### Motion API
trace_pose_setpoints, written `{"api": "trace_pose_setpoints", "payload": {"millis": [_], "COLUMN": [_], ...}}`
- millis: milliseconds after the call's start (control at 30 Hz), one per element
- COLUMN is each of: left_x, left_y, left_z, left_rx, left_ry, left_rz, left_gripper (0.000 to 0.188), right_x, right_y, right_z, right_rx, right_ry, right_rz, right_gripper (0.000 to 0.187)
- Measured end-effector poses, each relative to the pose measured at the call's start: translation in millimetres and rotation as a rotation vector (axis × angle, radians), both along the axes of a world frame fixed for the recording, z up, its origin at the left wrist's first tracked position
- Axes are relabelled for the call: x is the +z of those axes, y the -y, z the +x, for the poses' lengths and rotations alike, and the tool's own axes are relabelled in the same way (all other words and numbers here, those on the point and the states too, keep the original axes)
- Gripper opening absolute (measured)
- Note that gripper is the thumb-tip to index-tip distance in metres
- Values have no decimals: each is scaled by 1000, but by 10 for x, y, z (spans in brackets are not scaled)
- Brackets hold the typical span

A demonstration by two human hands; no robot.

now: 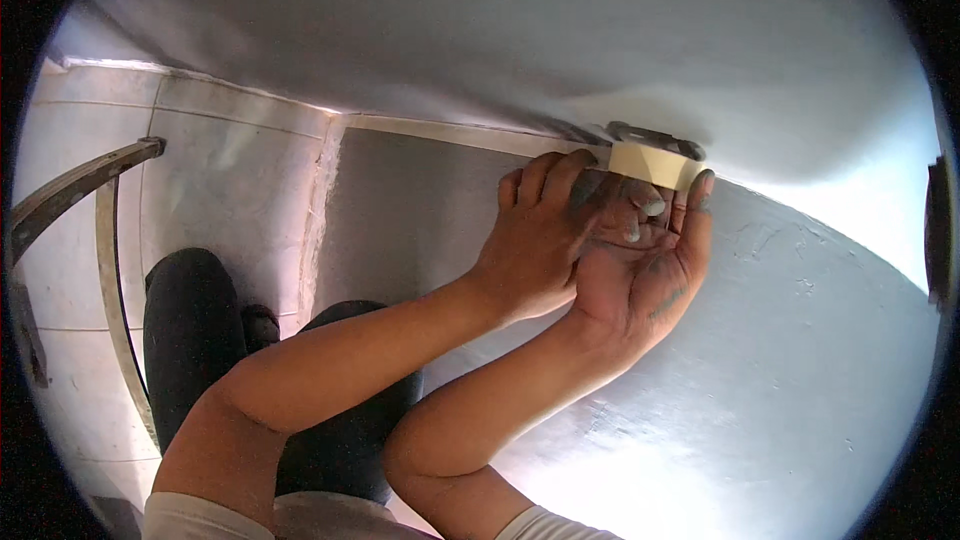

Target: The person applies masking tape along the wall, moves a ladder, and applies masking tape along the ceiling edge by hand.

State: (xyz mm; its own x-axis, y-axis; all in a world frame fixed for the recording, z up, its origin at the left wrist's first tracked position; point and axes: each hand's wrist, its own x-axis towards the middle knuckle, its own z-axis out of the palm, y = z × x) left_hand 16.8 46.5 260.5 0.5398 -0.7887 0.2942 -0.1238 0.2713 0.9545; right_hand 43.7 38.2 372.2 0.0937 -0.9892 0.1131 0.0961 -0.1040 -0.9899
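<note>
A cream-coloured roll that looks like masking tape is seen edge-on against the smooth grey wall, with a dark oval rim at its upper side. My right hand is turned palm up beneath it, with its fingers bent around the roll and one fingertip at the roll's right end. My left hand is beside the roll on the left, back of the hand up, fingers curled towards the wall seam. What the left fingertips pinch, if anything, is hidden. Grey smears mark both hands.
The grey wall fills the top, meeting a lower grey surface along a seam. On the left are pale tiles and a curved wood-like frame. My dark-trousered legs are bent below my arms.
</note>
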Motion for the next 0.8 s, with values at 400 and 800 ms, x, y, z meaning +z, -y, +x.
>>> {"api": "trace_pose_setpoints", "payload": {"millis": [400, 800], "left_x": [143, 125], "left_y": [-45, -67], "left_z": [126, 263], "left_rx": [76, -5], "left_ry": [97, 120], "left_rz": [-2, -20], "left_gripper": [70, 74], "right_x": [471, 476], "right_y": [20, 59], "right_z": [95, -3], "right_rx": [-165, -261], "right_ry": [-146, -606], "right_rz": [-327, -711], "right_gripper": [32, 27]}}
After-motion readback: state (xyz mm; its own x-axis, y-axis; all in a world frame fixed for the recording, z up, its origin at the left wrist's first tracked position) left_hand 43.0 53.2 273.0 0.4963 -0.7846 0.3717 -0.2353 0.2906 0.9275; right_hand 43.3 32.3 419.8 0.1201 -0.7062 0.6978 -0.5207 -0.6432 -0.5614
